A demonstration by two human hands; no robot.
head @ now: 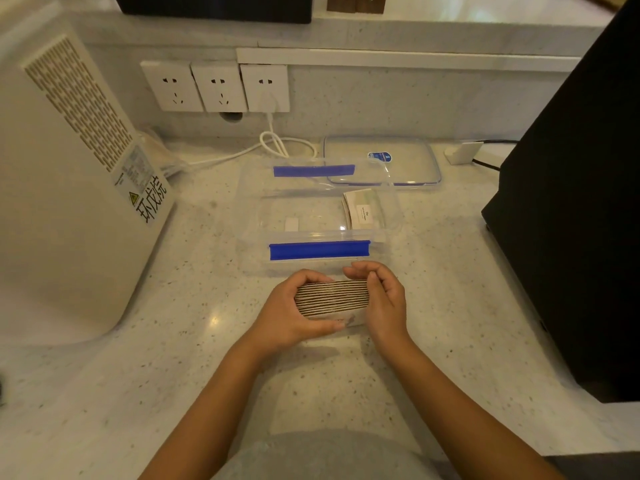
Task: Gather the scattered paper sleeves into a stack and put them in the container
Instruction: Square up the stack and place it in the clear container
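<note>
So over on the left there's a big white appliance on the worktop, nothing to worry about there. The left hand is wrapped around the left end of the stack of paper sleeves, thumb underneath, fingers over the top. The stack sits edge-up, just near of the clear container, barely off the worktop as far as I can tell. The right hand presses flat against the right end, fingers loosely curled, more squaring up than gripping.

My worry: it's only held by end pressure, so if either hand eases off, the middle sleeves could fan out and scatter. Also the near wall with its blue clip is right in the path, so a low lift could snag it. There are already a few sleeves leaning in the far right corner, which might block the stack from sitting flat. The lid is far right, out of the way.
</note>
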